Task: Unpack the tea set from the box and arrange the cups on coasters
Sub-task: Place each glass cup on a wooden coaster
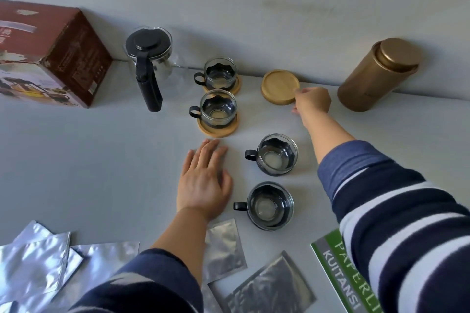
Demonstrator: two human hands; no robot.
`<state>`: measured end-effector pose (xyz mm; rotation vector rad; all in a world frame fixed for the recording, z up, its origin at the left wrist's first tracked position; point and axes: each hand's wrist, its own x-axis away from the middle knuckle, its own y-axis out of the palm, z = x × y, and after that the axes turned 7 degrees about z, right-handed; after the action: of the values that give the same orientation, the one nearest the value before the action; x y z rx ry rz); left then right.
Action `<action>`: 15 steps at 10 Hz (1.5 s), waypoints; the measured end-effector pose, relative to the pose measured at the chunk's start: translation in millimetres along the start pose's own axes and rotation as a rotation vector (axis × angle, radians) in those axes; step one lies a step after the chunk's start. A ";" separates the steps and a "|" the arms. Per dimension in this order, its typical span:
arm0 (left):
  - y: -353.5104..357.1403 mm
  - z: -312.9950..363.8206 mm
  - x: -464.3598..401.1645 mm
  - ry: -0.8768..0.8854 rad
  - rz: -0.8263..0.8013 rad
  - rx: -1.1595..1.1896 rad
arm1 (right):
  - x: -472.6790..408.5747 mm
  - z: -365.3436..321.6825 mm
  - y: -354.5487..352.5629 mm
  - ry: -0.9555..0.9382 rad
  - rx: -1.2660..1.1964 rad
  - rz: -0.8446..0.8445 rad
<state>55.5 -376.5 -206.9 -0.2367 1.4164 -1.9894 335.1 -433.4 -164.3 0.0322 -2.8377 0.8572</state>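
**Right hand on the spare coasters, two cups seated, two waiting**

Nearest me on the grey counter (76, 160), silver foil pouches (33, 262) lie scattered at the left, with two more pouches between my forearms and a green-and-white receipt book (338, 269) under my right sleeve. Just past those, my left hand (203, 180) lies flat on the counter, palm down, fingers (208, 152) spread out straight and gripping nothing.

Just beside that hand, to its right, sits the nearest glass cup (270, 206) in its black holder, handle pointing left, straight on the counter with no coaster. Right behind it, a second bare cup (277, 154), same way round.

Further out on the left, a third cup (218, 109) sits on a round wooden coaster (217, 127), and behind it a fourth cup (220, 73) on its own coaster (235, 87), the two pairs nearly touching.

Now the far row. My right hand (312, 101) is stretched out, fingers curled onto the near-right edge of a stack of wooden coasters (279, 86); how tightly they pinch it I cannot tell from here. To its right, a gold canister (376, 76) stands by the wall. Over on the left, the glass teapot (150, 58) with black lid and long handle, and beyond it the dark red tea set box (50, 58).
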 end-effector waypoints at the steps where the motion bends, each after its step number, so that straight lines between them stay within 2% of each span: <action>1: -1.3 1.1 -1.0 -0.001 0.007 0.005 | -9.0 -1.4 4.4 0.003 0.020 0.015; 4: -1.9 1.8 -1.0 -0.004 0.018 0.006 | -22.9 0.5 4.4 -0.098 0.164 0.018; 6: -1.7 0.2 -0.7 -0.004 0.025 0.000 | -6.6 -2.5 -13.9 -0.187 0.108 -0.031; 9: -1.9 0.3 -0.6 -0.005 0.023 -0.007 | 40.4 36.2 -36.6 -0.113 0.042 -0.047; 11: -1.5 -0.3 -0.3 -0.006 0.022 -0.015 | 42.1 55.7 -31.5 -0.089 0.059 -0.032; 14: 0.1 -0.4 0.8 -0.009 0.019 -0.010 | 42.4 56.9 -31.7 -0.182 0.182 -0.041; 15: -0.2 0.0 1.3 -0.010 0.022 -0.007 | 42.7 55.3 -34.9 -0.119 0.155 -0.067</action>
<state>54.4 -377.3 -207.0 -0.2330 1.4148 -1.9634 286.6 -491.7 -183.0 0.2046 -2.8518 1.0932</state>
